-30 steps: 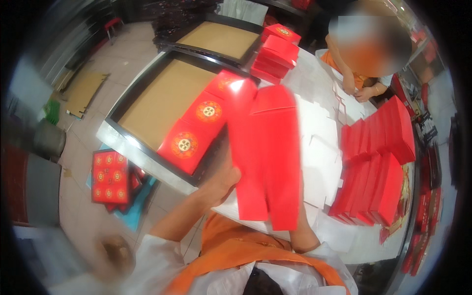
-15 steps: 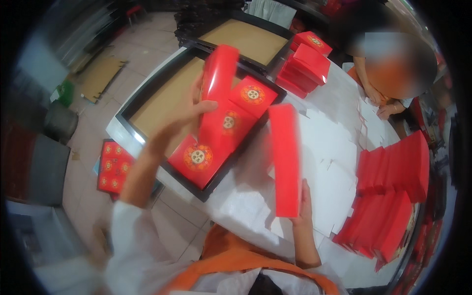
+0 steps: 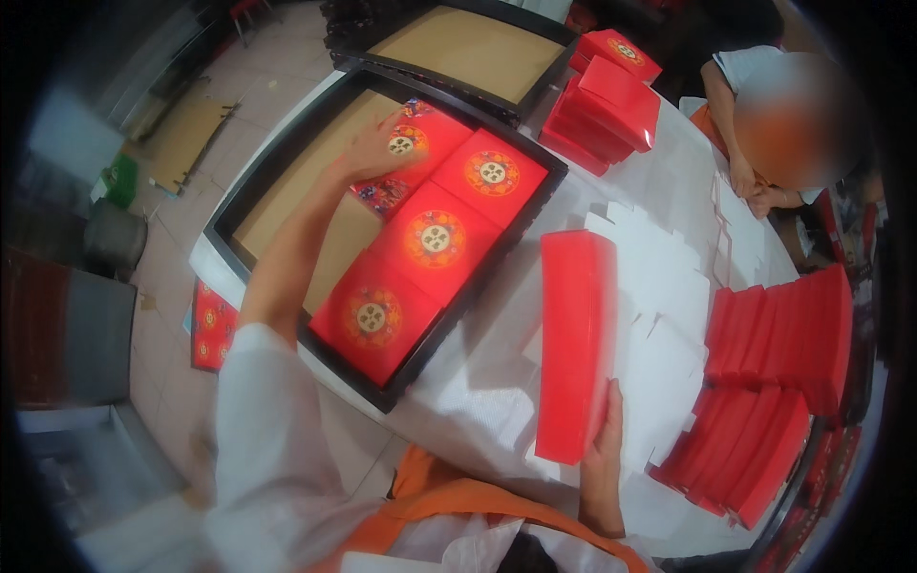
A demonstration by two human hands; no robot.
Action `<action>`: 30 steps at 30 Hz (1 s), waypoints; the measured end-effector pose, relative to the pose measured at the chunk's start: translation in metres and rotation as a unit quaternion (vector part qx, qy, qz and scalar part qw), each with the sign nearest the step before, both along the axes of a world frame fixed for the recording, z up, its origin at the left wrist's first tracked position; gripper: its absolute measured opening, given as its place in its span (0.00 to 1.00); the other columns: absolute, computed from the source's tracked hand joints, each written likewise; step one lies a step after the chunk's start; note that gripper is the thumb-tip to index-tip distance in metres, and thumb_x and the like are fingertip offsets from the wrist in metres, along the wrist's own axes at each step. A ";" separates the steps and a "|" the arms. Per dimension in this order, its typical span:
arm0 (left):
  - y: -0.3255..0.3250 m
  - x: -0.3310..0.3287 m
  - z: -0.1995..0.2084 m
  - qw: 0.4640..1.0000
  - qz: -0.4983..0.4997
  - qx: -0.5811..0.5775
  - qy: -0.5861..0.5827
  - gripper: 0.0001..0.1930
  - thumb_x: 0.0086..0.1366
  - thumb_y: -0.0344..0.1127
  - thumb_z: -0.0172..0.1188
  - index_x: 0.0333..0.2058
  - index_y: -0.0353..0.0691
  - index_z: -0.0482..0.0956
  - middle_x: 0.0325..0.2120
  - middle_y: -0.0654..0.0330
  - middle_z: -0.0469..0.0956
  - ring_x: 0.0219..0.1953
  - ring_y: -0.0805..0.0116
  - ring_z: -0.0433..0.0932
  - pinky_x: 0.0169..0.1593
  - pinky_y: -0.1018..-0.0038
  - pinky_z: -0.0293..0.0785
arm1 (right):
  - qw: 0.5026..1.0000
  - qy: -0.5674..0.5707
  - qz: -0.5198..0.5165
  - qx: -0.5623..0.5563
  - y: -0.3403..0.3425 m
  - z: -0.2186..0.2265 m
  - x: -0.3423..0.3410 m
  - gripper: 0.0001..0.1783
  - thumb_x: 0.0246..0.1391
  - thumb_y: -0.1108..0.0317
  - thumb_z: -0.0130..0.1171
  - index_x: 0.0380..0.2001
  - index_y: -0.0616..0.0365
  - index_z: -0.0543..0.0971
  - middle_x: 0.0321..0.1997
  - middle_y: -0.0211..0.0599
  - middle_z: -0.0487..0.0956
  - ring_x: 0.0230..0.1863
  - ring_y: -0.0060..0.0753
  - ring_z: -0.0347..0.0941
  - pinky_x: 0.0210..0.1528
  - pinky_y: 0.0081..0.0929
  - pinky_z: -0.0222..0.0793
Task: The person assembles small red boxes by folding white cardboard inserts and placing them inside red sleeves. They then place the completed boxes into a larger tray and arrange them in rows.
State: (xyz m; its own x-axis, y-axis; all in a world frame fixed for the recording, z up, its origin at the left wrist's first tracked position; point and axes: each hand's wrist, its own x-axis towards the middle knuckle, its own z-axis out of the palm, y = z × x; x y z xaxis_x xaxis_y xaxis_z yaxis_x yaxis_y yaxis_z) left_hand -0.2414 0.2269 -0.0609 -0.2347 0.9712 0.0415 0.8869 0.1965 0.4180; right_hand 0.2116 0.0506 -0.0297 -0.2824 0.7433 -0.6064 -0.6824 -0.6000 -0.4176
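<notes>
My left hand (image 3: 373,153) grips the left side of a red box (image 3: 427,134), fingers and thumb reaching over its edge. This box has a round medallion on top and a colourful pattern along its side. It lies in a black-rimmed tray (image 3: 222,229), beside a row of three similar boxes: a far one (image 3: 492,174), a middle one (image 3: 436,239) and a near one (image 3: 371,320). On the right, my right hand (image 3: 604,435) holds a long plain-sided red box (image 3: 576,349) by its lower right edge, upright above the table. Most fingers of that hand are hidden behind it.
White flat card pieces (image 3: 659,334) cover part of the white table. Red boxes stand in rows at the right (image 3: 778,344) and in a pile (image 3: 602,110) at the back. A second black-rimmed tray (image 3: 468,53) sits behind. Across the table is a co-worker's hand (image 3: 759,199).
My left hand has moved away from me and turned its box from tilted, above the others, to lying medallion-up in the tray. The right-hand box has shifted slightly right and nearer.
</notes>
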 end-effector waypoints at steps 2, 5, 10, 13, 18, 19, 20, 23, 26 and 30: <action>-0.006 -0.006 0.014 1.000 0.020 -0.011 -0.021 0.49 0.44 0.67 0.55 0.60 0.46 0.50 0.60 0.42 0.47 0.63 0.50 0.46 0.60 0.53 0.44 | 0.999 -0.032 -0.002 0.005 0.000 0.006 -0.007 0.22 0.59 0.54 0.42 0.49 0.57 0.66 0.49 0.36 0.71 0.49 0.32 0.68 0.50 0.32 0.66; -0.036 -0.018 0.011 0.995 0.062 0.040 -0.065 0.45 0.46 0.57 0.60 0.57 0.33 0.55 0.56 0.41 0.55 0.59 0.51 0.55 0.58 0.64 0.52 | 1.000 0.012 0.021 0.020 0.001 -0.002 -0.004 0.22 0.59 0.54 0.42 0.50 0.57 0.66 0.50 0.36 0.70 0.49 0.32 0.67 0.50 0.32 0.66; -0.078 -0.022 -0.015 0.952 0.153 0.069 -0.255 0.39 0.51 0.43 0.62 0.56 0.29 0.54 0.49 0.44 0.65 0.53 0.57 0.64 0.55 0.68 0.59 | 0.999 -0.016 0.025 0.030 0.002 0.003 -0.012 0.23 0.58 0.53 0.42 0.51 0.57 0.65 0.51 0.35 0.69 0.51 0.31 0.66 0.51 0.31 0.65; -0.087 0.020 0.001 0.884 0.162 0.105 -0.425 0.37 0.54 0.39 0.59 0.57 0.30 0.51 0.46 0.47 0.68 0.52 0.63 0.65 0.53 0.70 0.61 | 0.996 -0.049 0.055 0.059 0.006 0.005 -0.022 0.23 0.58 0.53 0.43 0.51 0.56 0.65 0.51 0.34 0.69 0.51 0.30 0.66 0.50 0.31 0.65; -0.129 0.061 0.039 0.875 0.114 0.129 -0.452 0.40 0.58 0.48 0.53 0.60 0.34 0.43 0.53 0.53 0.61 0.50 0.66 0.64 0.52 0.71 0.61 | 0.998 0.000 0.064 0.024 0.017 0.026 -0.054 0.24 0.57 0.51 0.45 0.50 0.55 0.66 0.50 0.31 0.70 0.50 0.28 0.66 0.48 0.29 0.66; -0.142 0.068 0.039 0.871 0.082 0.116 -0.471 0.41 0.58 0.51 0.51 0.61 0.35 0.42 0.56 0.54 0.57 0.52 0.66 0.62 0.53 0.71 0.59 | 0.994 0.069 0.083 0.036 0.015 0.023 -0.061 0.22 0.56 0.54 0.47 0.49 0.57 0.67 0.47 0.34 0.71 0.47 0.29 0.67 0.46 0.29 0.67; -0.153 0.080 0.026 0.864 0.018 0.091 -0.494 0.40 0.60 0.54 0.48 0.61 0.36 0.41 0.58 0.55 0.53 0.55 0.65 0.60 0.55 0.71 0.57 | 0.985 0.135 0.098 0.046 0.013 0.015 -0.066 0.21 0.55 0.58 0.50 0.48 0.59 0.67 0.44 0.36 0.72 0.44 0.30 0.68 0.45 0.30 0.67; -0.191 0.164 0.050 0.776 -0.068 0.031 -0.627 0.37 0.60 0.54 0.48 0.60 0.38 0.46 0.57 0.57 0.55 0.57 0.66 0.58 0.57 0.70 0.58 | 0.978 0.145 0.148 0.017 -0.004 0.012 -0.096 0.19 0.56 0.62 0.49 0.48 0.59 0.67 0.41 0.37 0.72 0.39 0.30 0.69 0.40 0.26 0.68; -0.209 0.187 0.059 0.689 -0.046 0.030 -0.723 0.36 0.58 0.51 0.54 0.58 0.38 0.51 0.55 0.57 0.59 0.56 0.68 0.60 0.55 0.70 0.62 | 0.968 0.180 0.174 -0.024 -0.013 0.017 -0.121 0.19 0.57 0.62 0.46 0.51 0.57 0.64 0.43 0.33 0.70 0.39 0.26 0.68 0.40 0.20 0.68; -0.222 0.177 0.062 0.680 -0.096 -0.003 -0.727 0.53 0.46 0.45 0.62 0.58 0.45 0.29 0.56 0.52 0.49 0.58 0.59 0.54 0.57 0.66 0.55 | 0.979 0.101 0.177 0.020 -0.017 0.024 -0.129 0.21 0.58 0.62 0.46 0.52 0.58 0.63 0.44 0.31 0.69 0.42 0.24 0.67 0.42 0.21 0.67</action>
State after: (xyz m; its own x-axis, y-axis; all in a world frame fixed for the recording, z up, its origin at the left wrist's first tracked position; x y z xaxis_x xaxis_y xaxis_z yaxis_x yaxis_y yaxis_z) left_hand -0.0645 0.0049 0.0013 0.1085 0.9888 -0.1030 -0.4539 0.1414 0.8798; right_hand 0.0825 0.0334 -0.0054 -0.6368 0.6002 -0.4840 -0.5063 -0.7989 -0.3246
